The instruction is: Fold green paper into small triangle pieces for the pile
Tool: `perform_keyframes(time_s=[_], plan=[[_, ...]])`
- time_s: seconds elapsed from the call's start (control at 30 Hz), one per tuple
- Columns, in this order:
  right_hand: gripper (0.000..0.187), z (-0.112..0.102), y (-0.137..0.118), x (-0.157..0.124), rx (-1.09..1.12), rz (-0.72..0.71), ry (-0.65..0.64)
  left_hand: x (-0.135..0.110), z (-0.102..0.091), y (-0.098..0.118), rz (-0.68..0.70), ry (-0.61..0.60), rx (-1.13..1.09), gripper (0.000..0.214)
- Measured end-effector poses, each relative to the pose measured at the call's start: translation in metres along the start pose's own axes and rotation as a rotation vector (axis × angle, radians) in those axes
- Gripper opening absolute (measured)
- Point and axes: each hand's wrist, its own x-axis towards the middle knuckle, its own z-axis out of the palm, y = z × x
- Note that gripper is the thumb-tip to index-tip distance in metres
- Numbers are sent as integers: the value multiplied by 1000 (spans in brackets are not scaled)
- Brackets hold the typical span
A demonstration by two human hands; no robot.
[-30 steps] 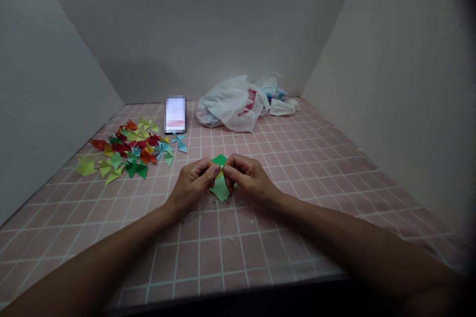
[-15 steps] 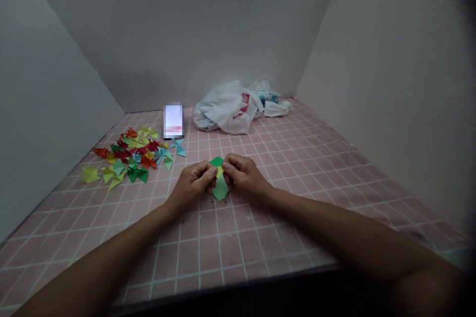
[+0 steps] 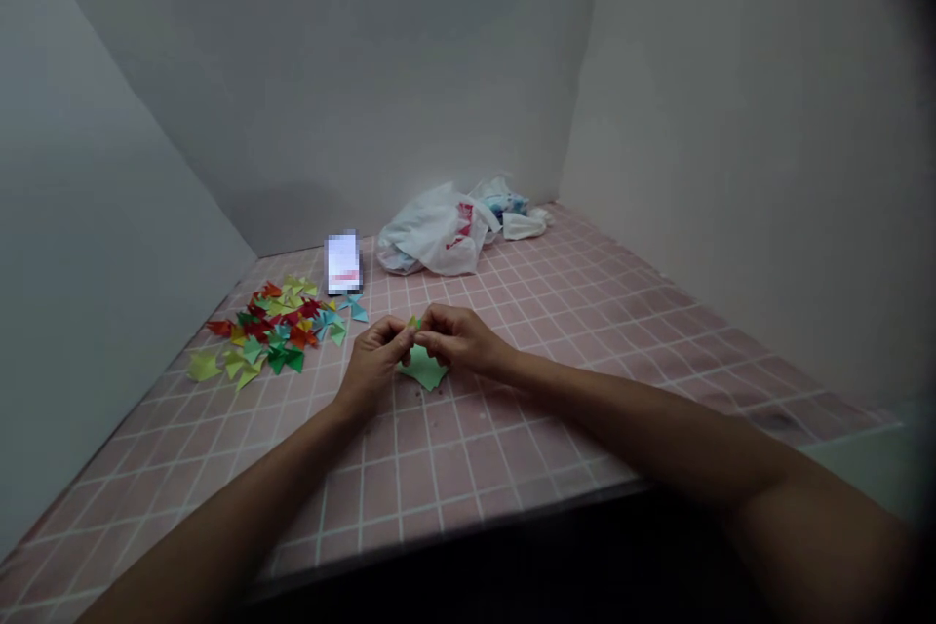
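My left hand [image 3: 376,356] and my right hand [image 3: 459,341] meet above the middle of the table, fingers closed in a pinch. Between their fingertips is a small piece of folded paper [image 3: 414,323], yellow and green, mostly hidden by the fingers. Just below the hands lies light green paper [image 3: 425,370] with pointed corners; whether it touches the hands I cannot tell. Off to the left of my left hand spreads a pile of folded origami paper pieces [image 3: 284,331] in red, orange, yellow, green and light blue.
A phone [image 3: 343,263] with a lit, blurred screen stands behind the paper pile. Farther back rests a crumpled white plastic bag [image 3: 431,234], with a blue-patterned packet [image 3: 506,205] beside it. Pale walls enclose the pink checked tablecloth [image 3: 570,312] on three sides.
The folded paper has been brought together between the fingertips, so less of its yellow and green shows. My hands have drawn closer together. The camera view has shifted and tilted slightly.
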Motion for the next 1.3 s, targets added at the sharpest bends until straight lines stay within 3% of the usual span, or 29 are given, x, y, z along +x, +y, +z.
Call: perform_keyframes(time_s=[0.2,0.4,0.7,0.93,1.1,1.3], plan=[[19,-2,-9,4,-135,-44,125,0,10,5,-61,25,-124,35],[17,-5,-9,13,-96,23,126,11,12,16,-138,-1,-168,37],[14,-11,-11,20,-149,86,75,16,9,16,-214,-13,-92,25],[15,-10,-13,18,-276,118,120,20,10,12,-234,-69,60,26],[20,-10,-17,13,-350,155,112,20,10,21,-173,-125,206,26],[20,-12,-29,21,-352,96,136,18,13,32,9,-62,255,24]])
